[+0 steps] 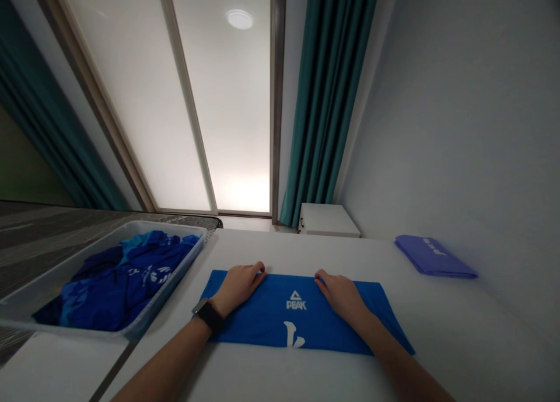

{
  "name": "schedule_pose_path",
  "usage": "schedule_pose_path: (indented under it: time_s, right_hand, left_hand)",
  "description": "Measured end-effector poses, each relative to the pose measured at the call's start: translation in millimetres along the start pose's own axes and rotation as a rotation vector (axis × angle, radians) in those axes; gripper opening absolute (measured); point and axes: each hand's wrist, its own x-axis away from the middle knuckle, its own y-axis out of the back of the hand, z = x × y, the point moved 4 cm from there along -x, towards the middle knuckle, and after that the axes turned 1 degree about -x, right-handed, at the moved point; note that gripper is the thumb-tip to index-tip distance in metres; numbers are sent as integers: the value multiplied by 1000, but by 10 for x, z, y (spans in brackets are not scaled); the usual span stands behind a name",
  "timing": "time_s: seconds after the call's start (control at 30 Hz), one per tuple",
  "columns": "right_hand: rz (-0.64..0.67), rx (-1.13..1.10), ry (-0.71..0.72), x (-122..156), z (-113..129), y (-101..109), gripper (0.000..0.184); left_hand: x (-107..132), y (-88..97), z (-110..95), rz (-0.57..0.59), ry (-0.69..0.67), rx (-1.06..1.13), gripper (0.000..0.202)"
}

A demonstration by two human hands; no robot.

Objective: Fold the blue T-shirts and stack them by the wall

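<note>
A blue shirt [271, 314] lies folded into a wide, flat band, with a white PEAK logo and part of a larger white print facing up. My left hand [240, 282], with a dark watch [209, 314] on the wrist, pinches the shirt's far edge left of the logo. On the other side of the logo, my right hand [339, 291] has its fingers bent together at that same far edge. Both forearms reach across the shirt from the near side. The fingertips are partly hidden, but each hand appears closed on the fabric.
On the left, a translucent plastic bin [168, 282] holds crumpled blue clothes [118, 288]. A folded purple garment [433, 256] rests at the right of the white table [280, 253], by the wall. Beyond the far edge stands a white cabinet [328, 218].
</note>
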Motion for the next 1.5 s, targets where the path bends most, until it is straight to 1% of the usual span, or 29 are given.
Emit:
schedule_pose_path:
  time_s: [0.1,0.17,0.23,0.3,0.37,0.43,0.47,0.53,0.63,0.77,0.83,0.93,1.0,1.1,1.2,1.33,1.5]
  right_hand:
    - [-88,46,20,17,0,43,27]
    - [-188,91,35,53,34,113,30]
    - [-269,112,44,108,107,161,34]
    - [-303,98,70,174,225,145,39]
    - [-286,70,116,240,368,63,44]
    - [-218,48,143,293,489,-53,48]
    - [-174,37,141,312,529,-107,51]
    - [-86,14,115,337,567,-182,57]
    - [6,-17,68,347,561,-197,64]
    - [65,-48,44,345,546,-162,68]
    - [57,-58,42,348,535,-154,70]
    - [-35,-46,18,365,471,-136,70]
    - [-77,-32,-26,390,389,-141,70]
    - [-28,-29,-112,443,247,-197,72]
    - [18,-41,-174,501,157,-238,75]
    - [18,-44,-203,547,151,-235,75]
    - [34,-46,-205,526,129,-214,74]
  left_hand:
    - [2,42,54,-38,-2,-23,26]
    - [20,132,-5,-105,-36,-89,24]
    - [66,233,-161,-179,-83,-132,26]
    - [138,282,-395,-225,-146,-102,31]
    - [217,234,-658,-222,-251,-43,35]
    - [282,107,-862,-192,-342,-10,42]
    - [302,31,-920,-173,-360,-4,45]
    - [317,-103,-957,-132,-371,4,52]
    - [312,-195,-903,-95,-350,17,57]
    - [325,-178,-796,-79,-328,33,60]
    - [348,-162,-719,-69,-313,34,62]
    - [386,-132,-535,-52,-257,32,63]
    - [409,-105,-391,-28,-234,32,62]
    - [430,-54,-203,10,-237,34,61]
    - [427,-2,-77,44,-246,36,59]
    - [405,35,-19,82,-269,43,59]
    - [421,-23,-21,55,-264,48,58]
